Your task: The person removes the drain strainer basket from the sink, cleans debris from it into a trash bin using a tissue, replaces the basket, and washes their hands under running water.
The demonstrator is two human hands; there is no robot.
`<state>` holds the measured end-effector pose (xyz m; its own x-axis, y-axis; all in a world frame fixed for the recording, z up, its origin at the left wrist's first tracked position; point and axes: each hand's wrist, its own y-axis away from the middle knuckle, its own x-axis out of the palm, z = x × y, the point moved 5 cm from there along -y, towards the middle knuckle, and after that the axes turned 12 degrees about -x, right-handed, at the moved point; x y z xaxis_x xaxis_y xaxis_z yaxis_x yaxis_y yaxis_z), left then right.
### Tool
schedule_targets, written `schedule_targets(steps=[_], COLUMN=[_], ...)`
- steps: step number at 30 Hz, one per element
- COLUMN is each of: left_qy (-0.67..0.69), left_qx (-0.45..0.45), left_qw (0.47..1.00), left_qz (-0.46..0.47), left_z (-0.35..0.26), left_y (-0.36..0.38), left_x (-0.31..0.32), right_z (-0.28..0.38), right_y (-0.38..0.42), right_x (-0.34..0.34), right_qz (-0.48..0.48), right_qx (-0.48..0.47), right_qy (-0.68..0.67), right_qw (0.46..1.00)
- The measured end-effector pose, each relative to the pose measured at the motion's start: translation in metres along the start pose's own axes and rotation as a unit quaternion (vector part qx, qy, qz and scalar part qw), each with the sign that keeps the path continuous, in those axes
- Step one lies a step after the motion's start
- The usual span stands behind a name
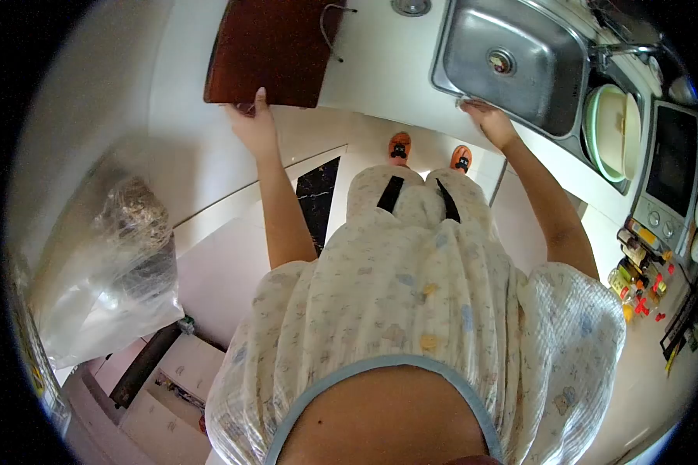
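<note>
Far left, a clear plastic bag (124, 271) bulges beside the pale wall, well apart from the hands. Next, the brown board (267, 54) lies on the white counter (380, 70), metal handle (327, 32) at its right side, and here's the left hand (248, 122) gripping its near edge, thumb on top! Below, two orange slippers (399, 146) on the pale floor. Across to the right hand (488, 120), fingers bent at the rim of the steel sink (520, 66); whether they pinch anything, I cannot tell. Past the sink, pale dishes (609, 132) stand tilted, then an oven (671, 159), with bottles (636, 267) crowded near it.
</note>
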<state>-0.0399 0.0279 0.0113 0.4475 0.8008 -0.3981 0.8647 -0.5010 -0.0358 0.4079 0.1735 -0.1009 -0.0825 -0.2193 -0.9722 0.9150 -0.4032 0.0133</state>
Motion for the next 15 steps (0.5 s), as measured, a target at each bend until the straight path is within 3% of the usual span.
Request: schedule_targets(steps=[2, 4, 6, 8, 9, 12, 13, 15], left_qy=[0.006, -0.160, -0.176, -0.224, -0.237, -0.235, -0.260, -0.315], left_qx=[0.024, 0.084, 0.010, 0.000, 0.006, -0.011, -0.053, -0.130], left_qw=[1.000, 0.982, 0.984, 0.973, 0.969, 0.971, 0.964, 0.940], left_qz=[0.004, -0.047, -0.034, -0.058, -0.068, -0.039, -0.024, -0.002], left_z=[0.003, -0.043, -0.032, -0.031, -0.038, 0.003, 0.011, 0.025], left_y=[-0.015, -0.032, -0.015, -0.013, -0.034, -0.042, -0.037, -0.029], left_x=[-0.008, -0.065, -0.045, -0.047, -0.065, -0.054, -0.049, -0.053], right_z=[-0.001, 0.025, -0.005, -0.018, -0.005, -0.021, -0.021, -0.027], right_y=[0.003, -0.013, 0.037, 0.064, 0.052, 0.098, 0.109, 0.128], right_x=[-0.005, 0.035, 0.019, 0.033, 0.065, 0.050, 0.042, 0.039], right_qz=[-0.031, -0.187, -0.280, -0.362, -0.398, -0.392, -0.389, -0.388], right_qx=[0.061, 0.132, 0.215, 0.303, 0.320, 0.340, 0.347, 0.357], right_qy=[-0.029, -0.225, -0.270, -0.543, -0.676, -0.756, -0.774, -0.770], right_qw=[0.997, 0.947, 0.896, 0.695, 0.531, 0.400, 0.361, 0.359])
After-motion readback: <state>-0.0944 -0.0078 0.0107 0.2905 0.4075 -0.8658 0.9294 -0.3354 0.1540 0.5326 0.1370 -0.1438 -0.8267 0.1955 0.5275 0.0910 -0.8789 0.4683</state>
